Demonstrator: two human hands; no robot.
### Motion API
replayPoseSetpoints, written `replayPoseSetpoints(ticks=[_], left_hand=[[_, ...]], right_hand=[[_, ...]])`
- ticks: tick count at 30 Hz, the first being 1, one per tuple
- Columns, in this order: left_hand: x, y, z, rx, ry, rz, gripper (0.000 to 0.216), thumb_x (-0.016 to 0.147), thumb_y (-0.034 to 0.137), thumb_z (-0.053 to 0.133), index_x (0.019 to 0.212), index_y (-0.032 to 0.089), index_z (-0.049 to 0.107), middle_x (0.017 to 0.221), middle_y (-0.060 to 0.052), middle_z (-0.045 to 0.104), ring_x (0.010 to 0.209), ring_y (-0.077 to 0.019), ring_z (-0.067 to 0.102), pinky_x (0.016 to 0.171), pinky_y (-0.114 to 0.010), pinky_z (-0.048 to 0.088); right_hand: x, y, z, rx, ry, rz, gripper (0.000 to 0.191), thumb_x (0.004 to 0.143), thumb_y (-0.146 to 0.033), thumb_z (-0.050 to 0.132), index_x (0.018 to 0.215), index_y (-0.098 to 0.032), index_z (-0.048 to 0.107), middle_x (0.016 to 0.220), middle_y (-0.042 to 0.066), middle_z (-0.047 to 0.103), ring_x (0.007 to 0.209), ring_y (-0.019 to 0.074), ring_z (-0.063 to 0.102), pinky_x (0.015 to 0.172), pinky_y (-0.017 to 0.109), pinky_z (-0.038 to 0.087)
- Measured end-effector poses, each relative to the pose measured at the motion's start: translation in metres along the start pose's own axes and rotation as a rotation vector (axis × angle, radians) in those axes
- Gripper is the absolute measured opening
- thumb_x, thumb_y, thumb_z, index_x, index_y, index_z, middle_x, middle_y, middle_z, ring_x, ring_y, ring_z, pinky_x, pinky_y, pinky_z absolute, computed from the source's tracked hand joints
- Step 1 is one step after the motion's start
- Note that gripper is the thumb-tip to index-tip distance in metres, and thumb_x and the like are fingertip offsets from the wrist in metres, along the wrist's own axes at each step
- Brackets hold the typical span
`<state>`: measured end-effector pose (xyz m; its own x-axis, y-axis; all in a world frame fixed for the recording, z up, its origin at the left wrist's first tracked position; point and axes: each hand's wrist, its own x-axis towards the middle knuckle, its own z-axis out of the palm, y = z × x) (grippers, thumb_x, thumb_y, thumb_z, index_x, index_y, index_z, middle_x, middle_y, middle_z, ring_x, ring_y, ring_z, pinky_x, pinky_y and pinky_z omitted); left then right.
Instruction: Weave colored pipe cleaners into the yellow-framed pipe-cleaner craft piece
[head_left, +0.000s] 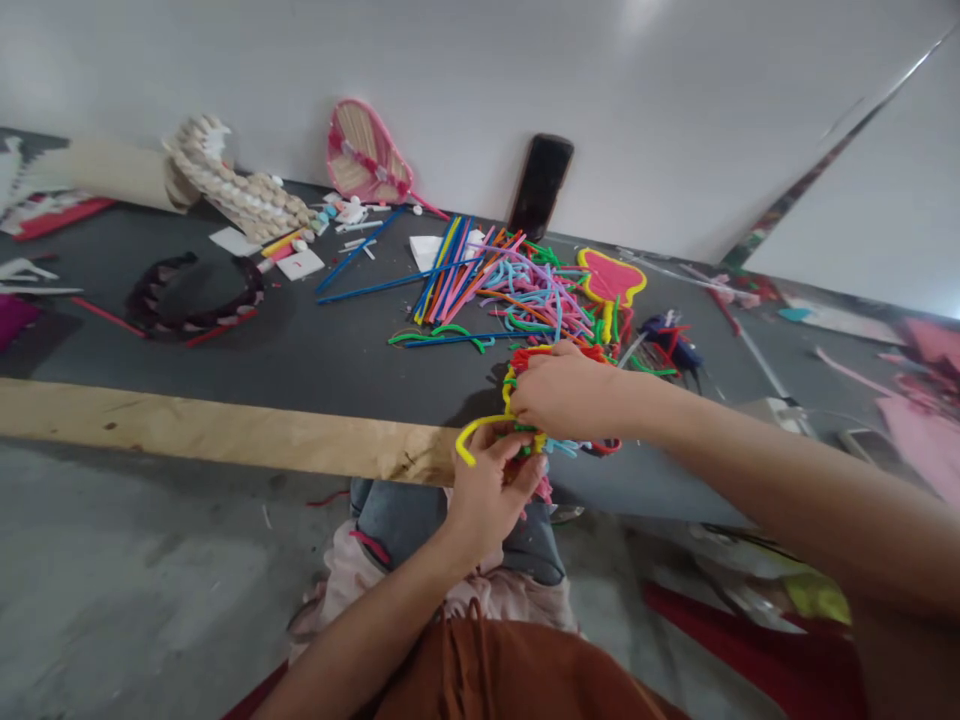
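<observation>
At the table's front edge, both hands are on a craft piece made of bent pipe cleaners [507, 388], with red, yellow, green and light blue parts showing. My left hand [486, 490] pinches its lower side, and a yellow pipe cleaner [466, 436] curls out over the fingers. From the right, my right hand [559, 392] reaches over the top with fingers bent down onto the piece; its fingertips are partly hidden. Just beyond lies a heap of colored pipe cleaners [536, 290]. A pink shape with a yellow rim [611, 278] rests to the right of the heap.
A phone [541, 185] leans against the wall. Left of it stand a pink fan-like piece [367, 155] and a shell-textured piece [240, 190]. A dark headband [195, 300] lies on the grey table [315, 370]. A wooden strip [225, 430] runs along the front edge.
</observation>
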<state>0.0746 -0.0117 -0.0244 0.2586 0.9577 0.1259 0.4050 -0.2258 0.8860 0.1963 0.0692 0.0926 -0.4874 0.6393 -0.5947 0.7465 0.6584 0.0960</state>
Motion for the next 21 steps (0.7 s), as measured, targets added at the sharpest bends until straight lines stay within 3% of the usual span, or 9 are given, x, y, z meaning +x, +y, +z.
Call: replayPoseSetpoints(ticks=[5,15,21], left_hand=[[-0.001,-0.002,0.0,-0.033,-0.034,-0.026,0.015,0.084,0.027,0.066,0.095,0.024,0.074,0.107,-0.008,0.064,0.11,-0.0274,0.053,0.095,-0.045,0.042],[0.0,-0.002,-0.001,-0.062,-0.045,-0.061,0.019,0.086,0.028,0.063,0.101,0.024,0.075,0.108,-0.008,0.063,0.111,-0.0272,0.051,0.097,-0.046,0.039],[-0.001,-0.005,0.001,-0.089,0.007,-0.046,0.016,0.084,0.025,0.066,0.096,0.024,0.076,0.107,-0.007,0.065,0.11,-0.0261,0.052,0.096,-0.044,0.041]], right_hand=[[-0.005,0.01,0.0,0.13,0.061,-0.009,0.023,0.089,-0.018,0.049,0.079,-0.019,0.069,0.074,0.003,0.071,0.068,0.0167,0.06,0.071,0.034,0.024],[-0.017,0.024,0.005,0.264,0.156,-0.211,0.02,0.088,-0.013,0.053,0.08,-0.021,0.069,0.075,0.0,0.071,0.078,0.0173,0.059,0.079,0.034,0.024],[-0.005,0.013,0.005,0.153,0.137,-0.166,0.017,0.088,-0.014,0.056,0.083,-0.022,0.07,0.075,0.001,0.071,0.073,0.0163,0.059,0.077,0.035,0.024]])
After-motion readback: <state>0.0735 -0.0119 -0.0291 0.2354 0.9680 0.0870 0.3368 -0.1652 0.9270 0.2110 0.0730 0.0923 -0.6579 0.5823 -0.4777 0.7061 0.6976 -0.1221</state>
